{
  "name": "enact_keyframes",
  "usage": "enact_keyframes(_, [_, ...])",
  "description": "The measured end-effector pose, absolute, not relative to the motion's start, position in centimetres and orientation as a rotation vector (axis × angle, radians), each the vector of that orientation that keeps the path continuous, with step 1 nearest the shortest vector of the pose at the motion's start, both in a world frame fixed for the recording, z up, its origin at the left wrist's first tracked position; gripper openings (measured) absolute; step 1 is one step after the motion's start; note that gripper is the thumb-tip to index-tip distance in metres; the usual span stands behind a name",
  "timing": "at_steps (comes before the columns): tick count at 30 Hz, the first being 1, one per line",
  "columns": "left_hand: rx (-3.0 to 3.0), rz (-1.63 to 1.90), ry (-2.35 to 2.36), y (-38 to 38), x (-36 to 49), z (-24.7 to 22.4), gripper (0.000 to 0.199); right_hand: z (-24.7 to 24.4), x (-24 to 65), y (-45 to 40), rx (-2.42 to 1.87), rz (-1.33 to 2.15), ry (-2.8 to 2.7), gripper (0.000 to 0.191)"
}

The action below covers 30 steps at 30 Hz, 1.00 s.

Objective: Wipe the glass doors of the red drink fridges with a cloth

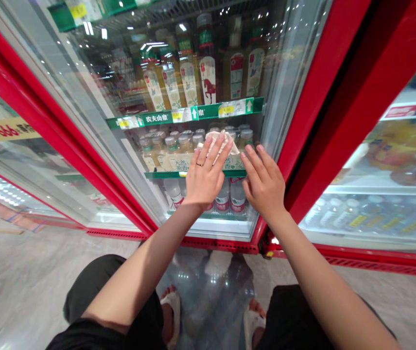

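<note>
My left hand (204, 177), with a ring on one finger, holds a pale cloth (232, 142) flat against the fridge's glass door (116, 160). Its fingers stretch over the cloth, whose edge shows above and to the right of them. Close by on the right, my right hand (264, 182) is open, its fingers extended toward the right part of the glass with nothing in them. Whether its fingertips touch the pane is hard to tell. Behind the glass stand bottled drinks (171, 148) on shelves, partly hidden by my hands.
A red door frame (313, 92) borders the glass. Another fridge with water bottles (372, 214) stands to the right. Green price strips (186, 114) run along the shelf edges inside. Below are my knees, my sandalled feet (171, 311) and the shiny floor (211, 287).
</note>
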<state>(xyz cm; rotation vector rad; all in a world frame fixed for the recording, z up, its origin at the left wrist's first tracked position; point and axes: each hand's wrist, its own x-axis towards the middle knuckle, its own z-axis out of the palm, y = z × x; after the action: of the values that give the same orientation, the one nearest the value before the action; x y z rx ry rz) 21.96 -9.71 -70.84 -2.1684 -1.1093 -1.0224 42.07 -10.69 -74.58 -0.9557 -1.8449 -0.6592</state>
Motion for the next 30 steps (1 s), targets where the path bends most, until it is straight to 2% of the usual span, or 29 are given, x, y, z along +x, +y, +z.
enact_keyframes(10, [-2.133,-1.088,-1.189,-10.0,23.8,-68.9,0.086,-74.6,42.1,-10.5,-0.943,-0.688,-1.815,0.08])
enact_keyframes(18, [-2.181,-0.982,-1.109,-9.9,22.6,-70.5,0.084,-74.7,42.3,-10.5,-0.942,-0.684,-1.802,0.078])
enact_keyframes(24, [-2.149,-1.092,-1.175,-10.0,23.5,-69.5,0.086,-74.7,42.6,-10.5,-0.936,-0.713,-1.774,0.079])
enact_keyframes(30, [-2.143,-1.027,-1.113,-9.7,23.9,-69.4,0.082,-74.9,42.7,-10.4,-0.972,-0.683,-1.784,0.078])
